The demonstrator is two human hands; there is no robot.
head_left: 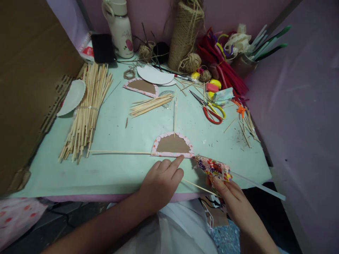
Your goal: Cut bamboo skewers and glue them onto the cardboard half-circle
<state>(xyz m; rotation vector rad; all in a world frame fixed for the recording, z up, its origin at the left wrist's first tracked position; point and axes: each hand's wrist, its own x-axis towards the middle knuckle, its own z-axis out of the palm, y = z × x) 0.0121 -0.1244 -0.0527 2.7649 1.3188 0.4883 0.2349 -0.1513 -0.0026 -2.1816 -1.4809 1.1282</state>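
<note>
Gripping glue gun (214, 167) in right hand (231, 194), left hand (162, 180) half-curled at semicircle (173, 144), cup (243, 65) of glue sticks (261, 38)

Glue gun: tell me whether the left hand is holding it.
No, the right hand grips the glue gun, while the left hand touches the cardboard half-circle.
</note>
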